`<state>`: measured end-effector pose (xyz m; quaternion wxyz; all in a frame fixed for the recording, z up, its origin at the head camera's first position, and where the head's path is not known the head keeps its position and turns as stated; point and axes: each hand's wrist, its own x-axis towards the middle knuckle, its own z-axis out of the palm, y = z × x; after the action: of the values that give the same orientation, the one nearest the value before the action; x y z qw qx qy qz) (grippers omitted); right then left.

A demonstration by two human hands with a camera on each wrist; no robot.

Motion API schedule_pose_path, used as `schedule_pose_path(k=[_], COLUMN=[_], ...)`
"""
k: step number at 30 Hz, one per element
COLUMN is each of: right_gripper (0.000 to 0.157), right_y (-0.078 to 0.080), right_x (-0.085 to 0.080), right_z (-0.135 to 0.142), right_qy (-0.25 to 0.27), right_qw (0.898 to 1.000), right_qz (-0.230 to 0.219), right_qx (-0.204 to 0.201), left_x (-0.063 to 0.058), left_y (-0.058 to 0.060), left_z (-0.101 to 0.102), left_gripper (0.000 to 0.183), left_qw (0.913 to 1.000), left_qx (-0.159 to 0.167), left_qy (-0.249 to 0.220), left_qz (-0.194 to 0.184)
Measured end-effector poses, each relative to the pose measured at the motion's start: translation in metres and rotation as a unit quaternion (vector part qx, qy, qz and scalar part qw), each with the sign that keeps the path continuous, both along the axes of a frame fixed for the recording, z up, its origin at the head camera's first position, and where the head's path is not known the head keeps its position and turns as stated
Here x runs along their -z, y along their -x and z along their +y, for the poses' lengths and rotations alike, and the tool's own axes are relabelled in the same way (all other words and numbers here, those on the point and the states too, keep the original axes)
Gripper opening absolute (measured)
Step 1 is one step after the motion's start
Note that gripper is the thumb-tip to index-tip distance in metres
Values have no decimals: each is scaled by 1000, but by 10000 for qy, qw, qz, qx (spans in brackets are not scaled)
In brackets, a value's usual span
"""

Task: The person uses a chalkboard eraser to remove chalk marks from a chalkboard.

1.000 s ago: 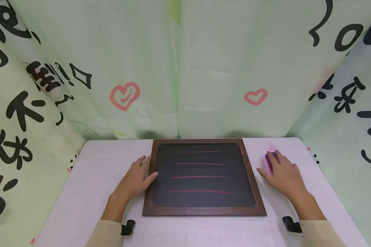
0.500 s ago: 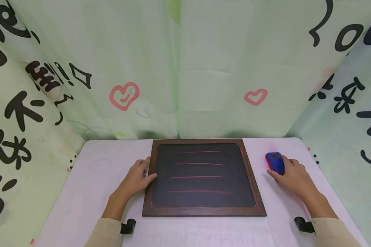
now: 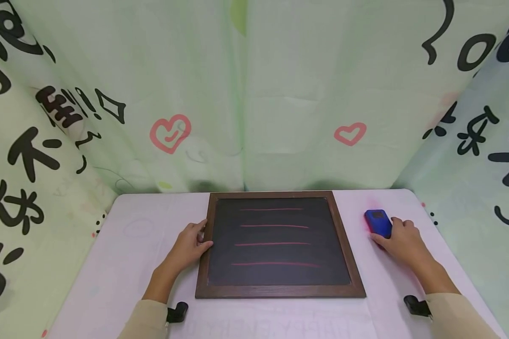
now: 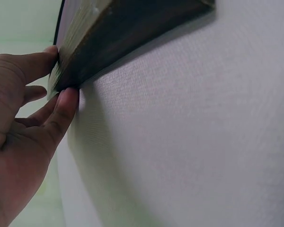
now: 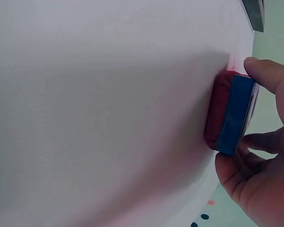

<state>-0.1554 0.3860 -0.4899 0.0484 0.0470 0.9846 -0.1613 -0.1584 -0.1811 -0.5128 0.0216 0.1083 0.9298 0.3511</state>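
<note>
A small blackboard (image 3: 280, 278) in a brown wooden frame lies on the table, with several thin pink chalk lines across it. At its left edge, my left hand (image 3: 185, 248) grips the frame, thumb on top and fingertips low on the side in the left wrist view. To the right of the board is a blue chalkboard eraser (image 3: 378, 223); its red felt (image 5: 218, 111) faces the table. My right hand (image 3: 405, 242) pinches the eraser's near end between thumb and fingers, also seen in the right wrist view.
The white table (image 3: 275, 318) has pink chalk dust around the eraser. Pale green curtains (image 3: 288, 94) with black writing and red hearts close in the back and both sides. A black wrist camera mount (image 3: 177, 312) shows below each hand.
My right hand has drawn back to the right and nearer, from over the eraser to its near end, uncovering its blue top. The left hand's fingers have drawn in slightly on the frame.
</note>
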Motion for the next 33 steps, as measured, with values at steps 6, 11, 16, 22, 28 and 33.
schedule_pose_path(k=[6, 11, 16, 22, 28, 33], right_gripper=[86, 87, 87, 88, 88, 87], right_y=[2, 1, 2, 1, 2, 3], right_x=[0, 2, 3, 2, -3, -7], right_z=[0, -1, -2, 0, 3, 4], right_qy=[36, 104, 106, 134, 198, 135], right_qw=[9998, 9992, 9991, 9988, 9988, 9994], right_qz=[-200, -309, -325, -369, -356, -286], right_qx=[81, 221, 246, 289, 283, 169], left_x=[2, 4, 4, 4, 5, 6], left_y=[1, 1, 0, 0, 2, 2], left_z=[1, 1, 0, 1, 1, 1], left_gripper=[63, 63, 62, 62, 62, 62], left_qw=[10000, 9999, 9999, 9999, 9999, 9999], left_qx=[-37, -69, -94, -102, -94, -109], left_qy=[-5, -85, -118, -130, -116, -123], left_qz=[39, -13, -21, -34, 6, -12])
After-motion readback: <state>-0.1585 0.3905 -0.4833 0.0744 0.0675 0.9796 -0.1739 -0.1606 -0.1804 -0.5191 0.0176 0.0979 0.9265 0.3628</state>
